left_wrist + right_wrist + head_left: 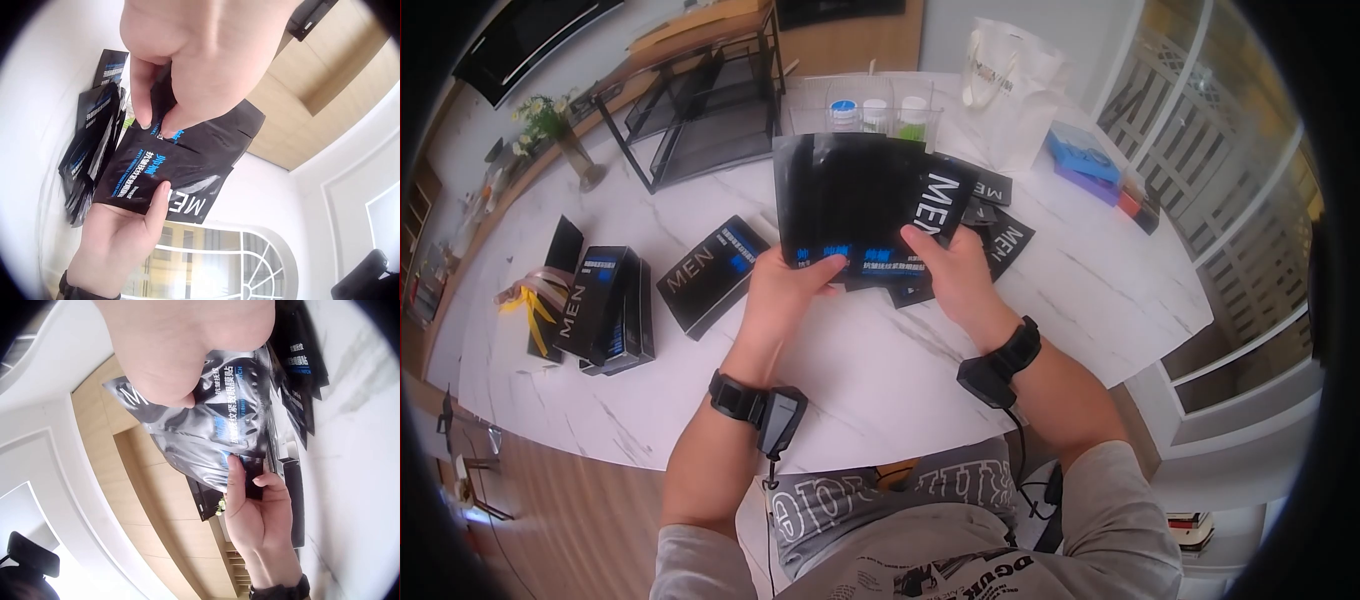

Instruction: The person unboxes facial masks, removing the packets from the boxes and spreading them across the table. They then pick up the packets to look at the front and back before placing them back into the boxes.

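Several black foil sachets (840, 190) with "MEN" and blue lettering are fanned out between my two hands, above the table. My left hand (785, 285) pinches their lower left edge, thumb on the front; the left wrist view shows its thumb and a finger closing on the foil. On the right, my right hand (960, 275) grips the front sachet (150, 169) with its thumb lying across the face near the white letters. Behind the held ones, a loose pile of more sachets (1012, 240) lies on the table, partly covered by them.
Left on the white marble-patterned table (1100, 300) are a flat black "MEN" box (712, 275), upright black boxes (605, 310) and a ribbon bow (535, 295). Farther back stand a black rack (710, 120), a clear organizer with bottles (875, 115), a white paper bag (1010, 90) and blue-purple boxes (1085, 160).
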`<state>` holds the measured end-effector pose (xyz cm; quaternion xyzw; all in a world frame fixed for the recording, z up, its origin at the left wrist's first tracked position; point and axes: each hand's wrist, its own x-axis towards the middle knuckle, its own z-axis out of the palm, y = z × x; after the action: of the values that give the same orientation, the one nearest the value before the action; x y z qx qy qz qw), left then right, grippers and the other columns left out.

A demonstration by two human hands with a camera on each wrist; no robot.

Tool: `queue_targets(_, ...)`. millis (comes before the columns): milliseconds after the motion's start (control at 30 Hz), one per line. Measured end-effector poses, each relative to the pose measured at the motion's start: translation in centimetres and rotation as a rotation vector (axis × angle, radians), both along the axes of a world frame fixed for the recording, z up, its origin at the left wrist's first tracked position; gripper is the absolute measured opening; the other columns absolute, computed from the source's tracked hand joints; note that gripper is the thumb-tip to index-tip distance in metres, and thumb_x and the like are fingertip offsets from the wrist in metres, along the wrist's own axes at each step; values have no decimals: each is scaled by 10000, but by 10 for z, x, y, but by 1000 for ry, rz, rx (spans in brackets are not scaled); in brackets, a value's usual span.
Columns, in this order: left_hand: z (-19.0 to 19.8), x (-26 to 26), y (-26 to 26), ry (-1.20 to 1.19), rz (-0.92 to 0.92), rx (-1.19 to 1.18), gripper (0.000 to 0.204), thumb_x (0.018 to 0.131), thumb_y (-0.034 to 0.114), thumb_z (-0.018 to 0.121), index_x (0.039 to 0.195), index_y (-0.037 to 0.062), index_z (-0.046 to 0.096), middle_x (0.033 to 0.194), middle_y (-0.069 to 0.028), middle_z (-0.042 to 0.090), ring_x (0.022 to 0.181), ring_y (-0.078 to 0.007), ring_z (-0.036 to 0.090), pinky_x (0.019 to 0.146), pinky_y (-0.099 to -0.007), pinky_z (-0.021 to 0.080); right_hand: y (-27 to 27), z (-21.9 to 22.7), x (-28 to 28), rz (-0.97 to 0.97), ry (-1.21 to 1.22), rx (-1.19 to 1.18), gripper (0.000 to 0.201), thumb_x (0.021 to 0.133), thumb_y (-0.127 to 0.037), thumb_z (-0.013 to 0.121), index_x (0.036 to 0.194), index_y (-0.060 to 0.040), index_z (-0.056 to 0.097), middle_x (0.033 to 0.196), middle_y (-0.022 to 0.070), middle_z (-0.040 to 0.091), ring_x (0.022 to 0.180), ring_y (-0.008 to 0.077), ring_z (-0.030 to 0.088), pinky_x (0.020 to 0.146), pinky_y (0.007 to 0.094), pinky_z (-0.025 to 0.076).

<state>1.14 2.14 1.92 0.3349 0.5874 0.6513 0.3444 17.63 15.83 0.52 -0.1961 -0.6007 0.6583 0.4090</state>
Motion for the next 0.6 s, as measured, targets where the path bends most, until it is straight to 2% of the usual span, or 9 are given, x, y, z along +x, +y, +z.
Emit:
queue_targets(233, 0, 1, -1, -3, -29, 30, 197, 878, 38, 694, 1067, 8, 650, 966, -50, 701, 815, -118, 663, 685, -257, 564, 6, -6, 0, -32, 3, 12, 221, 932, -161, 681, 1079, 2, 663, 981, 0, 672, 864, 68, 580, 775, 251, 475)
queue_targets(333, -1, 0, 0, -79, -27, 68, 205, 890, 24, 664, 1092, 6, 640, 991, -58, 699, 834, -122, 669, 694, -263, 576, 5, -2, 0, -70, 15, 8, 217, 932, -156, 679, 1082, -1, 659, 991, 7, 680, 867, 71, 585, 775, 253, 474)
queue_targets(600, 2, 0, 0, -8, -6, 44, 213, 892, 11, 647, 1104, -4, 637, 999, -66, 700, 846, -128, 674, 684, -265, 581, 9, -3, 1, -80, 6, 18, 222, 929, -164, 689, 1072, 1, 656, 998, 18, 683, 873, 75, 591, 783, 255, 477)
